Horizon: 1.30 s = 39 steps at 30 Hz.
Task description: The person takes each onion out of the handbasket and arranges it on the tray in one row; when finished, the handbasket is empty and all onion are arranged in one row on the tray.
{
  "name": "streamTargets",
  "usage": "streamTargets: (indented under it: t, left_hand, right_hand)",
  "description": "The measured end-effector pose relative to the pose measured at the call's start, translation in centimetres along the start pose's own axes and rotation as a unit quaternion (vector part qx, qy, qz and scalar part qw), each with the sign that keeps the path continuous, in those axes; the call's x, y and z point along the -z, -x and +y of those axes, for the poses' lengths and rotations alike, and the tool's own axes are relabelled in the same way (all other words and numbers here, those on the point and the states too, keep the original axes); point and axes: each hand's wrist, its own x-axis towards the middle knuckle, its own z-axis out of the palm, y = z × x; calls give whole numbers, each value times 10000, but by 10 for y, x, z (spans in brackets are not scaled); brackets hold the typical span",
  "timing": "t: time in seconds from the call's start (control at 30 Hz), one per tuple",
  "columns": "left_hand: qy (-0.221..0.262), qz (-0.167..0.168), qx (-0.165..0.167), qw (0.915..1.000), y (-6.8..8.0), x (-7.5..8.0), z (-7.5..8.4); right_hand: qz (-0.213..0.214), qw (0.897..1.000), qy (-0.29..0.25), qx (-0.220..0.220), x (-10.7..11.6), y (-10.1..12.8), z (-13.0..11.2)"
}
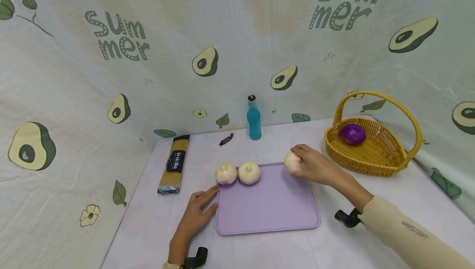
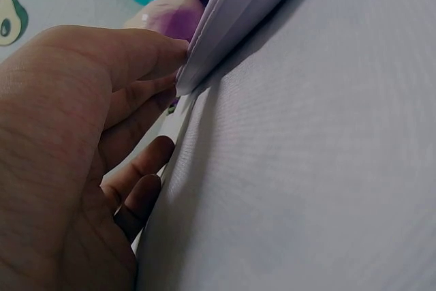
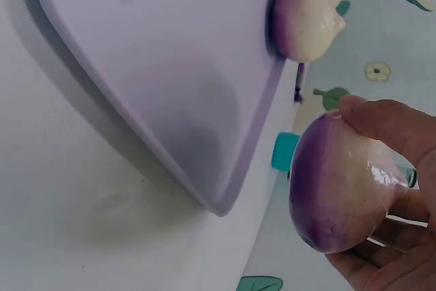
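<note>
My right hand [image 1: 315,166] grips a white-and-purple turnip [image 3: 347,182] over the far right corner of the lilac tray [image 1: 267,211]. Thumb and fingers wrap the turnip's pale side, its purple side facing the tray in the right wrist view. Two more turnips sit side by side at the tray's far left corner, one turnip [image 1: 226,174] in the corner and another turnip [image 1: 249,173] just right of it. At the tray's left edge lies my left hand [image 1: 196,213], fingers loosely extended. Its fingertips touch the rim in the left wrist view, below the corner turnip.
A yellow wicker basket [image 1: 389,166] with a tall handle stands at the right, a purple round vegetable [image 1: 353,134] inside. Behind the tray are a blue bottle [image 1: 254,122] and a small wrapped candy [image 1: 226,139]. A spaghetti pack [image 1: 174,166] lies at the left.
</note>
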Motion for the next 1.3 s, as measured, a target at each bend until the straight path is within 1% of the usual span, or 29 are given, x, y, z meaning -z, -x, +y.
streamTargets:
  t: [0.33, 0.47, 0.67, 0.9, 1.1, 1.3]
  left_hand:
    - [7, -18, -11, 10000, -2, 1, 2]
    - [-48, 10, -34, 10000, -3, 1, 3]
    - [-1, 11, -16, 10000, -4, 2, 4]
    - [59, -88, 103, 9999, -4, 3, 4]
    - [-31, -4, 32, 10000, -1, 1, 2]
    - [-15, 37, -4, 10000, 0, 0, 2]
  right_hand:
    - [-143, 9998, -135, -37, -9, -8, -6]
    - [-109, 9998, -149, 27, -11, -11, -9]
    - [-94, 9998, -159, 119, -13, -17, -14]
    - [-273, 9993, -248, -79, -18, -19, -19]
    - [-358, 9990, -242, -92, -23, -21, -19]
    - [-404, 9990, -197, -57, -26, -23, -21]
